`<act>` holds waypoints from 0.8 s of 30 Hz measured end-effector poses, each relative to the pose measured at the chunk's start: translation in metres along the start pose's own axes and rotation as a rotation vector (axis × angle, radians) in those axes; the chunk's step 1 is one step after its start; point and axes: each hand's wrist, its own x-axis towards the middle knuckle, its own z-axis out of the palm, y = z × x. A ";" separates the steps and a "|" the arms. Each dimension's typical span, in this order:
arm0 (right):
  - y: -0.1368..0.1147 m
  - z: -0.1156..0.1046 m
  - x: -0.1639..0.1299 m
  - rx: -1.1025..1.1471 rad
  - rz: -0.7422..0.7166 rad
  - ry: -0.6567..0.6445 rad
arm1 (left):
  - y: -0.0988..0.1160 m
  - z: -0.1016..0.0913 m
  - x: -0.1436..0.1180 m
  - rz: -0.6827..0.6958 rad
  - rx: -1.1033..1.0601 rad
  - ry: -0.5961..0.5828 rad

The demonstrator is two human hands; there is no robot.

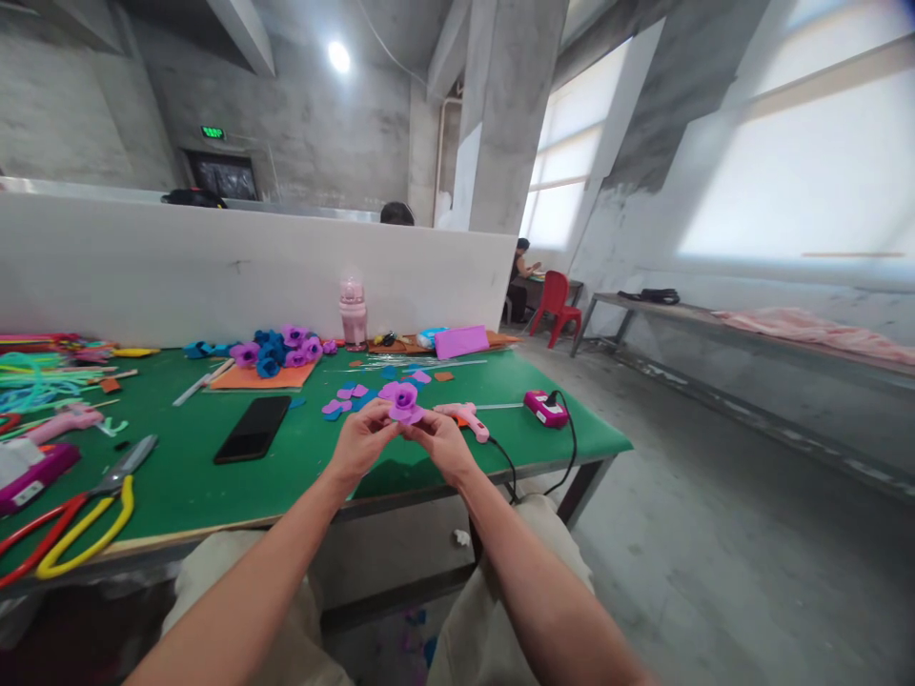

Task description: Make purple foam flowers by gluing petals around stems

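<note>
Between both hands, above the near edge of the green table (pixel 333 486), I hold a purple paper flower (pixel 404 404) with its curled petals facing up. My left hand (pixel 363 438) pinches it from the left, and my right hand (pixel 443 442) pinches it from the right. The fingertips meet just below the bloom. Loose purple and blue petals (pixel 347 398) lie on the table behind my left hand. A pink glue gun (pixel 468 417) rests just past my right hand. Finished purple and blue flowers (pixel 268 360) are heaped on an orange sheet (pixel 247 379) at the back left.
A black phone (pixel 253 429) lies left of my hands. Red-and-yellow-handled shears (pixel 114 486) are at the left front edge. A magenta power box (pixel 545 409) with a black cable sits at the right. A pink bottle (pixel 353 314) stands by the white partition (pixel 272 276).
</note>
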 end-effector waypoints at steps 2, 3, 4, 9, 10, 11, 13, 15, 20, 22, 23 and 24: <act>0.001 0.001 0.000 0.002 0.000 -0.018 | 0.001 0.000 0.000 0.008 -0.011 0.010; 0.001 0.001 0.000 0.002 -0.004 -0.023 | 0.001 0.000 0.000 0.012 -0.013 0.019; 0.001 0.000 0.000 0.000 -0.012 -0.020 | 0.001 0.000 0.001 0.015 -0.010 0.034; -0.008 -0.003 0.002 -0.025 -0.042 0.156 | -0.005 -0.003 0.004 -0.027 -0.004 0.130; -0.011 -0.003 0.001 0.003 -0.023 0.177 | -0.006 -0.003 0.004 -0.044 -0.011 0.136; -0.013 -0.001 0.000 0.046 0.004 0.185 | -0.007 -0.003 0.005 -0.062 -0.020 0.140; -0.017 0.004 -0.002 0.150 0.058 0.174 | -0.009 -0.003 0.005 -0.095 -0.030 0.150; -0.021 0.011 -0.005 0.226 0.088 0.176 | -0.010 -0.001 0.006 -0.123 -0.044 0.170; -0.026 0.025 -0.008 0.291 0.073 0.228 | -0.014 0.003 0.006 -0.137 -0.063 0.184; -0.027 0.027 -0.009 0.292 0.085 0.246 | -0.014 0.004 0.006 -0.129 -0.051 0.180; -0.027 0.027 -0.009 0.290 0.090 0.257 | -0.013 0.004 0.006 -0.127 -0.044 0.182; -0.027 0.027 -0.009 0.288 0.092 0.269 | -0.012 0.005 0.005 -0.128 -0.039 0.184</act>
